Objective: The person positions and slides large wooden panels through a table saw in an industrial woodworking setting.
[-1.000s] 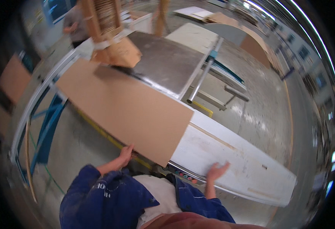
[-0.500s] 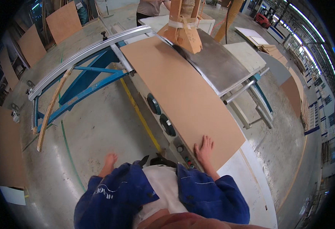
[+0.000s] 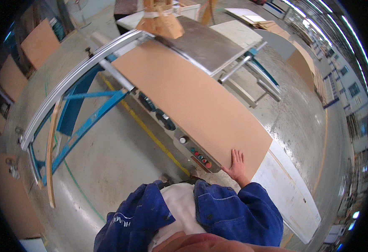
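Note:
A long tan board (image 3: 184,98) lies on the sliding table of a panel saw, reaching over part of the long white table section (image 3: 291,180). My right hand (image 3: 235,167) rests on the board near its near end, fingers spread and flat, thumb by the lower edge. A metal control panel (image 3: 192,149) with coloured buttons and two dark round fittings sits along that edge below the board. A dark metal table top (image 3: 205,44) adjoins the board's far side. My left hand is not in view.
An aluminium fence (image 3: 58,96) on a blue steel frame (image 3: 87,128) extends left over the floor, with a wooden strip (image 3: 54,138) leaning on it. A wooden hood (image 3: 161,25) hangs over the saw. Sheets (image 3: 39,44) stand at left; stacked panels (image 3: 253,19) lie behind at right.
The board has moved along the table toward its near end. My right hand has moved from the white table onto the board. My left hand has left the board's edge and gone from view.

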### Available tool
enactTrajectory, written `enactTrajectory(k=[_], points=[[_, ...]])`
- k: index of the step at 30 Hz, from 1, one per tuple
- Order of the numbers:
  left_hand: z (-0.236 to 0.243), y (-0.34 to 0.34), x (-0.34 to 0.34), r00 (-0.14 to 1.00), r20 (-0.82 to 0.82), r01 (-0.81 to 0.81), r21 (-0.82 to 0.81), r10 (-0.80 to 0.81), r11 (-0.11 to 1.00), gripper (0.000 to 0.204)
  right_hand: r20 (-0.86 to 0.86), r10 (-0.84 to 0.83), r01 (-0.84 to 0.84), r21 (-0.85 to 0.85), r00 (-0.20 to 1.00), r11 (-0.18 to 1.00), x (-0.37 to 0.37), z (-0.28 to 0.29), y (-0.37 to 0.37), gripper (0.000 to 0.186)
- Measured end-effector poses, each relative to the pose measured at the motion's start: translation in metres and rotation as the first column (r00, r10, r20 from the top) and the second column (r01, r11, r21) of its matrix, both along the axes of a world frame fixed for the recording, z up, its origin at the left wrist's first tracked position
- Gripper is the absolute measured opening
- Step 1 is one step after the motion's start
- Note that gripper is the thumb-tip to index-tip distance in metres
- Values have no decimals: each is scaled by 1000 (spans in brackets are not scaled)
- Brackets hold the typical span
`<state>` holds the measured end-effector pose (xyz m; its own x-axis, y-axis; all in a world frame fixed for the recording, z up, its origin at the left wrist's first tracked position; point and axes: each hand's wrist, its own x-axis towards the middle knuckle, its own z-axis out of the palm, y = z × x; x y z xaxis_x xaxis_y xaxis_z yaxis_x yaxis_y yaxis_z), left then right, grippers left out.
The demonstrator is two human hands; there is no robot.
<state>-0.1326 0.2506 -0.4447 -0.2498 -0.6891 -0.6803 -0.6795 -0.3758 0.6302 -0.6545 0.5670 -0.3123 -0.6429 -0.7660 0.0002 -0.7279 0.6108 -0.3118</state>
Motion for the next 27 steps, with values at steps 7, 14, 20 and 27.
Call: enactTrajectory(k=[7,14,20,27], points=[[9,-89,-108,974,-222,-82,-212,34,974,24,-18,-15,14,-73,1000,997,1,-39,96,110],[6,-78,-308,997,-75,-53,-776,-8,628,33,90,-77,93,-193,993,977,-26,-97,202,80],[60,-17,-431,976,-18,40,-964,-218,261,45,196,-536,571,-249,821,783,-47,-126,289,71],[40,13,-481,957,11,92,-959,-290,267,41,244,-606,653,-322,757,686,-38,-138,322,62]])
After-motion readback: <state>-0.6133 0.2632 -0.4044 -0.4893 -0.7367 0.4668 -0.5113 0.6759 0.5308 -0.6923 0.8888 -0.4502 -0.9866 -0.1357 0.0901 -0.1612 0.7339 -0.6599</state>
